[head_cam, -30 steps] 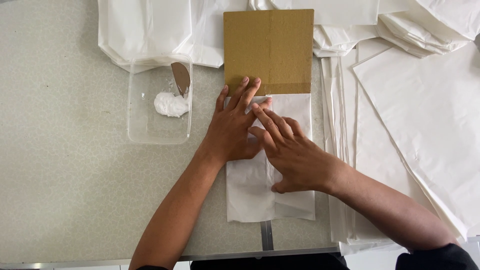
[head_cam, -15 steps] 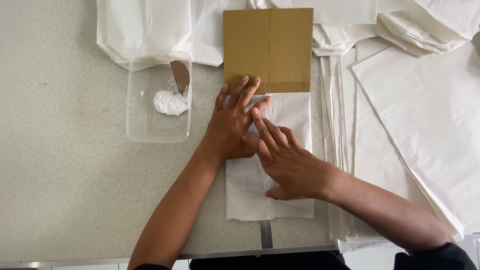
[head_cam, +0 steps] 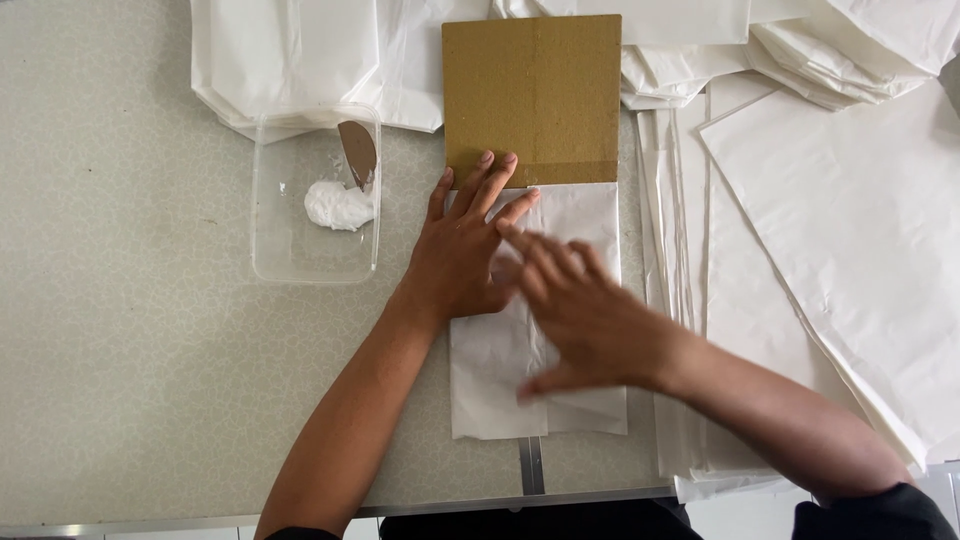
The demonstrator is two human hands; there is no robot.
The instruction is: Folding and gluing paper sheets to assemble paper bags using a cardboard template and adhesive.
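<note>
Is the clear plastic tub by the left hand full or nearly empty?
Nearly empty: the clear tub holds only a white paste lump and a brown spreader.

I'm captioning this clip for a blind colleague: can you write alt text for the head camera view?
Two bare hands press on a folded white paper sheet on a speckled table: the left hand lies flat by a brown cardboard square, the right hand is blurred. A clear tray with white paste sits left; stacked white paper right.
</note>
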